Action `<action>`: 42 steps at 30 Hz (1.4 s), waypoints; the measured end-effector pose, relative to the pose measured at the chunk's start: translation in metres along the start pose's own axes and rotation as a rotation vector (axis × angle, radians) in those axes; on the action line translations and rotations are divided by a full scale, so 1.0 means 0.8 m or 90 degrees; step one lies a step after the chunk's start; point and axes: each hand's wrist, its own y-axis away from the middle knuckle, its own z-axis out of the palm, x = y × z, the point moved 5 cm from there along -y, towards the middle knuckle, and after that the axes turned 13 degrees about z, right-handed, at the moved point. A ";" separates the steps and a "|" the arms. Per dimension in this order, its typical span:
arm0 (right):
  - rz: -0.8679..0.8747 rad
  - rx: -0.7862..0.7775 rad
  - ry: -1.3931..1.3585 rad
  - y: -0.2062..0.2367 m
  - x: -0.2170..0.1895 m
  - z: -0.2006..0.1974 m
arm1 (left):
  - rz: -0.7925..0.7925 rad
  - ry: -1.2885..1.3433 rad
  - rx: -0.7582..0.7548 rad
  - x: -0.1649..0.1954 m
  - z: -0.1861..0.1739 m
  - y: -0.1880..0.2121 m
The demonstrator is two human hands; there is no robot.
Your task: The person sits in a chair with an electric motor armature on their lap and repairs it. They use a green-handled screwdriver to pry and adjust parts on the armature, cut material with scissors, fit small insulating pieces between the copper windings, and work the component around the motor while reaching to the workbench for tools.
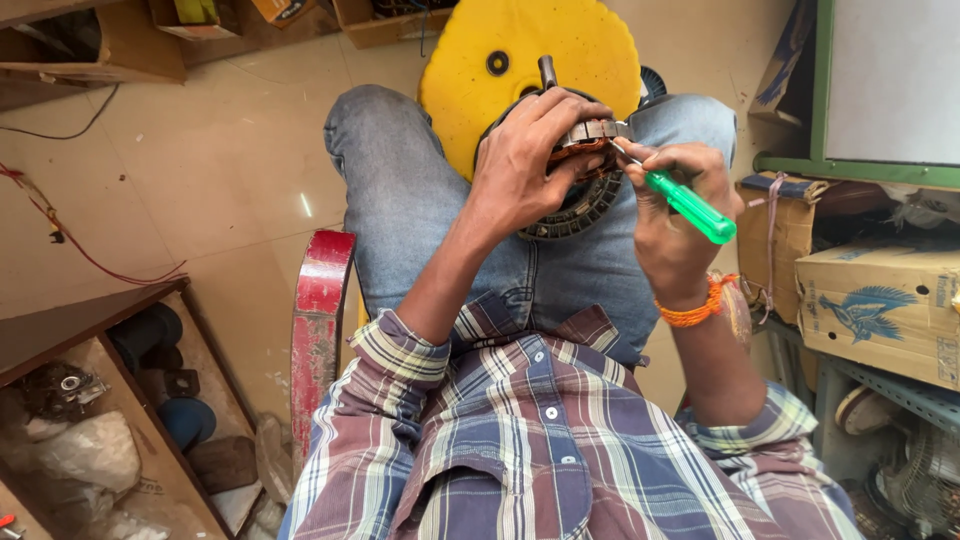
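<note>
Item: wound motor stator (pixel 580 185), resting on the lap, clasped from above by the left hand (pixel 525 165). Right hand (pixel 675 215) closed around a green-handled screwdriver (pixel 685 203), tip at the stator's rim just right of the left grip. Work appears mid-way; stator not yet freed from the yellow disc (pixel 500 50) beyond.

There is only one view, from a camera on the person's head. It looks steeply down, almost straight, over the chest to the lap and the floor (pixel 200 170). It is close to both hands.
</note>
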 end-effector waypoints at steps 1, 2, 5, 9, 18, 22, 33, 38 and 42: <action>-0.013 -0.028 0.001 -0.007 0.000 -0.005 | 0.003 0.003 -0.001 0.000 0.000 -0.001; -0.026 -0.053 0.002 -0.016 0.000 -0.010 | 0.007 0.007 -0.005 0.000 -0.001 -0.002; 0.045 -0.150 -0.126 -0.047 0.011 -0.025 | 0.026 0.036 0.000 -0.002 -0.002 -0.005; 0.081 -0.178 -0.090 -0.064 0.007 -0.029 | 0.036 0.070 0.022 -0.005 -0.002 -0.004; 0.036 -0.249 0.015 -0.077 -0.034 -0.020 | 0.035 0.172 0.052 -0.006 -0.007 0.004; -0.008 -0.232 0.121 -0.077 -0.051 -0.019 | 0.032 0.153 0.052 -0.005 -0.005 0.003; 0.042 -0.119 0.135 -0.041 -0.062 -0.004 | 0.042 0.121 0.076 -0.008 -0.004 0.009; 0.018 -0.096 0.222 -0.039 -0.065 -0.002 | 0.029 0.117 0.085 -0.006 -0.005 0.009; 0.007 -0.109 0.147 -0.038 -0.048 0.001 | 0.019 0.123 0.083 -0.013 0.000 0.014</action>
